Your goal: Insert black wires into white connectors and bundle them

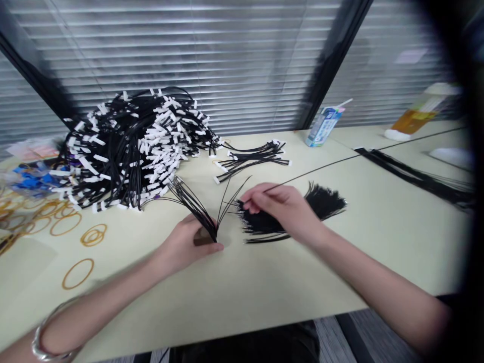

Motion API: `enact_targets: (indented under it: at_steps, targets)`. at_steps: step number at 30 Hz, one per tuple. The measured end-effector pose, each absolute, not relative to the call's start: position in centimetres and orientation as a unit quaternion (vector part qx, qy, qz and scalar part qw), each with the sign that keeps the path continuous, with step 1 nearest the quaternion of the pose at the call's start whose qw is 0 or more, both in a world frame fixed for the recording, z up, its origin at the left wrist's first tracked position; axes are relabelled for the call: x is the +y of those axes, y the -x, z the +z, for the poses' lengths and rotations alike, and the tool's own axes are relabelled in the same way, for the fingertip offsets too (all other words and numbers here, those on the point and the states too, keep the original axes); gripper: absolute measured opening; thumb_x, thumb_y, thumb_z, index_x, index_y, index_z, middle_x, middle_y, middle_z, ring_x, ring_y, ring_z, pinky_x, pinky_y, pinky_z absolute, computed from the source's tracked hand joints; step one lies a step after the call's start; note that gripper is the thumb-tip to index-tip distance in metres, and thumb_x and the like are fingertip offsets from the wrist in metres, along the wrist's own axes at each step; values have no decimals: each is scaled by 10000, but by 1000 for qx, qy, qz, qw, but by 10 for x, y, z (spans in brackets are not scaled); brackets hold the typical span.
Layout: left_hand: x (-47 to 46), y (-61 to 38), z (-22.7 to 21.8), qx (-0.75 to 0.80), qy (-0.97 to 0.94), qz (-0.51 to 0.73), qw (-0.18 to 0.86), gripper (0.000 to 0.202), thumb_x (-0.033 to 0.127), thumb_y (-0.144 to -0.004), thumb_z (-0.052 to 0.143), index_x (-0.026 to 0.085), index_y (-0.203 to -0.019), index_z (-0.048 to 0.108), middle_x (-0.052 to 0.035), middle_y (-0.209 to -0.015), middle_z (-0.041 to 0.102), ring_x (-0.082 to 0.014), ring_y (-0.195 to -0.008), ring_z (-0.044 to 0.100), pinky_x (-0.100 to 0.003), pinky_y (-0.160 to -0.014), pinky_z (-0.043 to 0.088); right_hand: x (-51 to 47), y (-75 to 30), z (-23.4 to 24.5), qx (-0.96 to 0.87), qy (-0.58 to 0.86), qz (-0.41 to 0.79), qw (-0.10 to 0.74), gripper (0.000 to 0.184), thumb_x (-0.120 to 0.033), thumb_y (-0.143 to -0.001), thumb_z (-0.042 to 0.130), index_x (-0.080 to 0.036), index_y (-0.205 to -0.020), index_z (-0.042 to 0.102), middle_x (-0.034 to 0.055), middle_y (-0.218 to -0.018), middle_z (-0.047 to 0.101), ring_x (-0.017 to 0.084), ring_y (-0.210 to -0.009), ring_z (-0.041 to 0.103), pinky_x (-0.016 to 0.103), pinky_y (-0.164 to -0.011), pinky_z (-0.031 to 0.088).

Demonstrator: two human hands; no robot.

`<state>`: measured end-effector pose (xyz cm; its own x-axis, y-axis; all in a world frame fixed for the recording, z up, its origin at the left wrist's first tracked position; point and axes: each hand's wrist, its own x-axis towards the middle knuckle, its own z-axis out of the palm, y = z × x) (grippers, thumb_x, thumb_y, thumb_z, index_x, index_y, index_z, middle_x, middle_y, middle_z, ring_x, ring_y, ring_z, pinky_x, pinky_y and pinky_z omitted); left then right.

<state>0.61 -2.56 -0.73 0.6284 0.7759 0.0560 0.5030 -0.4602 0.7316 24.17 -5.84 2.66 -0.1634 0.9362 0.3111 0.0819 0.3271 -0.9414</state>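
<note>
My left hand (192, 239) is closed on a fanned bundle of thin black wires (194, 204), gripped near its lower end between thumb and fingers. To its right, my right hand (278, 204) pinches a long thin black wire (321, 166), which stretches away to the upper right. Beneath and behind that hand lies a flat pile of short black wires (327, 201) with small bright tips. A couple of loose wires (266, 239) rest along the pile's near edge. The right fingertips partly cover the pile, so I cannot tell whether they touch it.
A big heap of black cables with white connectors (151, 146) fills the back left. Behind the hands is a smaller cable group (257, 156). Rubber bands (94, 235) and blue pieces (34, 179) lie left. A drink carton (324, 126), a bottle (418, 113) and long black wires (416, 176) are right.
</note>
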Motion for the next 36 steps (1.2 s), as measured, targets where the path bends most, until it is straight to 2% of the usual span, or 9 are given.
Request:
enact_targets:
  at_steps: [3, 9, 17, 36]
  targets:
    - [-25, -6, -9, 381, -838, 207, 331, 298, 346, -723, 716, 186, -958, 624, -40, -988, 628, -218, -929, 591, -334, -816, 467, -63, -222, 12, -687, 415, 422, 422, 173, -305, -886, 540, -182, -897, 660, 22, -903, 641, 105, -787, 601, 229, -713, 469]
    - [-26, -8, -9, 375, -843, 210, 324, 274, 301, -712, 724, 187, -947, 638, -35, -964, 637, -217, -912, 587, -324, -792, 456, -66, -210, -6, -754, 452, 306, 365, 130, -196, -895, 500, -212, -870, 627, -30, -849, 634, 82, -769, 559, 207, -689, 413]
    - [-26, -7, -7, 364, -846, 216, 324, 255, 292, -716, 725, 196, -935, 635, -28, -953, 636, -210, -905, 583, -322, -790, 452, -65, -212, -9, -755, 440, 322, 365, 142, -197, -902, 497, -213, -834, 621, -49, -800, 622, 61, -733, 545, 184, -667, 401]
    - [-26, -6, -8, 354, -847, 213, 334, 267, 304, -735, 711, 200, -971, 640, -32, -997, 642, -213, -939, 595, -330, -823, 473, -65, -209, -7, -776, 424, 280, 373, 139, -156, -883, 511, -196, -852, 641, -12, -814, 630, 87, -759, 556, 207, -697, 419]
